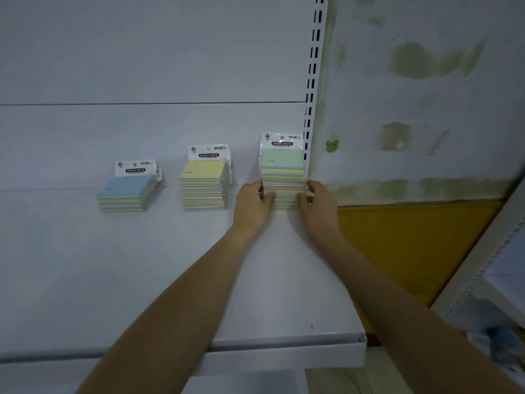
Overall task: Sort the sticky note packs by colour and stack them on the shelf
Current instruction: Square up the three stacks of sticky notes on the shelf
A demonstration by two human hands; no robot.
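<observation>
Three stacks of sticky note packs stand at the back of the white shelf [142, 280]. The blue-topped stack [126, 194] is lowest, on the left. The yellow-topped stack [203, 184] stands in the middle. The green-topped stack [282, 172] is tallest, at the right end against the slotted upright. My left hand [251, 206] presses the green stack's left side and my right hand [319, 204] presses its right side, fingers curled around the lower packs. The stack rests on the shelf.
A slotted white upright [314, 81] ends the shelf on the right. Beyond it are a stained wall [426, 95] and a yellow panel [406, 245]. Another shelf unit [488, 280] stands at far right. The shelf's front lip [284, 351] is near me.
</observation>
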